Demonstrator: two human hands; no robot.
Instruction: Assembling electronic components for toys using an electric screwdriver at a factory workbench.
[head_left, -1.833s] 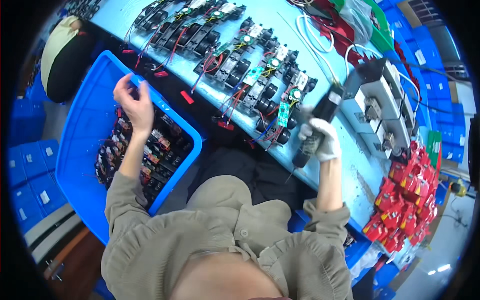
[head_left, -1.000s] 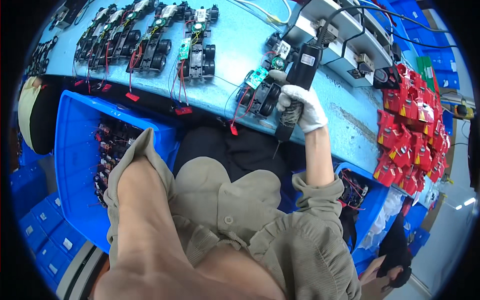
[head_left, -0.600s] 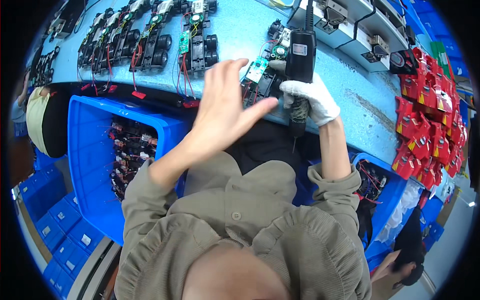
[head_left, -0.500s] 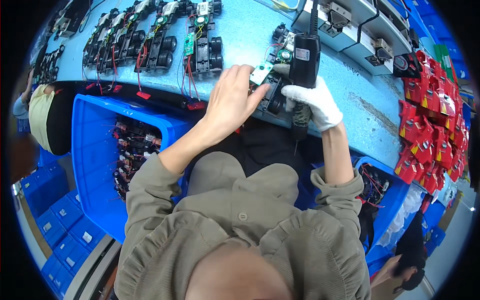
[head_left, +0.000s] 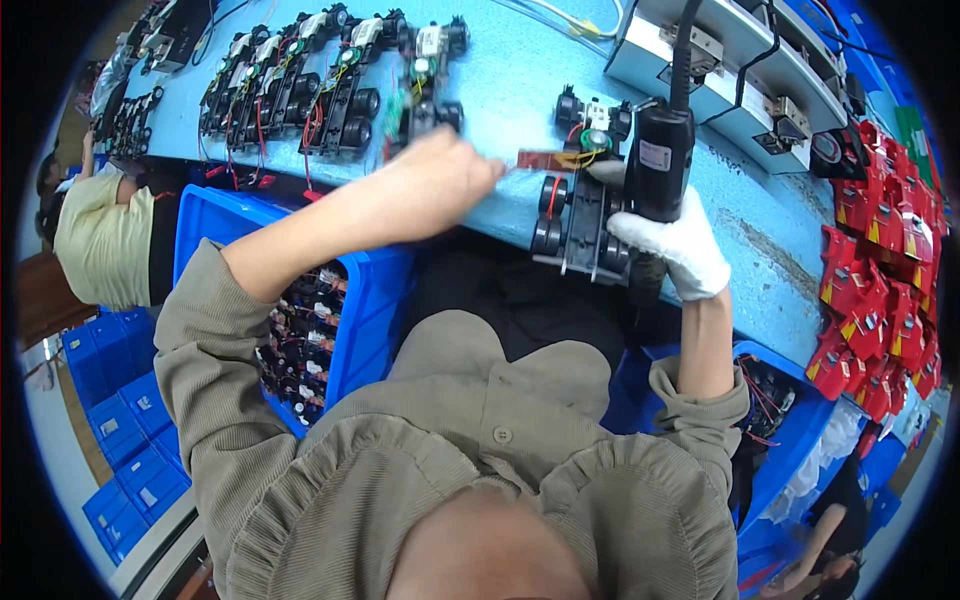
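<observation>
Right hand (head_left: 668, 250), gloved, clenched around black screwdriver (head_left: 655, 165), tip down beside toy car frame (head_left: 585, 215) for fastening. Left hand (head_left: 440, 185) pinching red board (head_left: 545, 159), steadying just left of it.

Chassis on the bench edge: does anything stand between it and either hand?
Nothing visible does. The bare left hand reaches a small board at the chassis; the gloved right hand holds the black driver right beside it.
</observation>
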